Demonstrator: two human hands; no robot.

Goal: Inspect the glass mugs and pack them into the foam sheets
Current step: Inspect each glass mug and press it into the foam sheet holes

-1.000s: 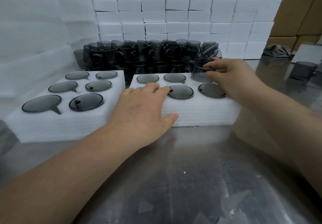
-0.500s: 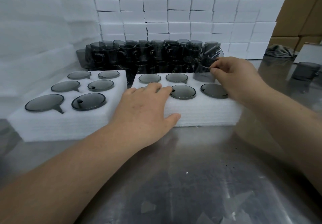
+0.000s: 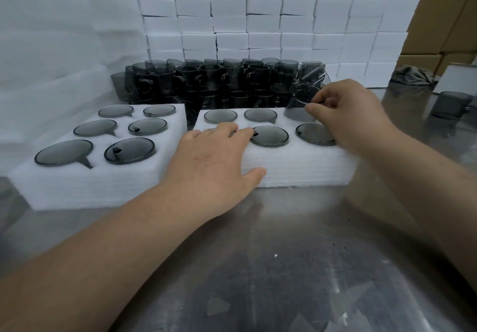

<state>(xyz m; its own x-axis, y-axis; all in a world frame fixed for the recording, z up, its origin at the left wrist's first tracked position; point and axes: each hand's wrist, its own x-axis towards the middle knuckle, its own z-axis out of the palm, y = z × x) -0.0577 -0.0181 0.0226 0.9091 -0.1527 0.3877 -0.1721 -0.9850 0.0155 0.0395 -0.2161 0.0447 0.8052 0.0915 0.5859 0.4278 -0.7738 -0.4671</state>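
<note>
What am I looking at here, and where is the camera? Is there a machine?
No machine: these are a person's two bare hands, filmed by a camera worn on the head, looking forward and down. On the metal table lie two white foam blocks. The left foam block holds six dark glass mugs sunk in holes. The left hand rests flat on the right foam block, which holds five; the right hand pinches the rim of a sixth mug at its far right corner. Behind stand many more mugs and a wall of white boxes.

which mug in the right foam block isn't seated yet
The mug at the far right corner, pinched by the right hand: it sticks up, tilted, while the other mugs sit flush.
</note>
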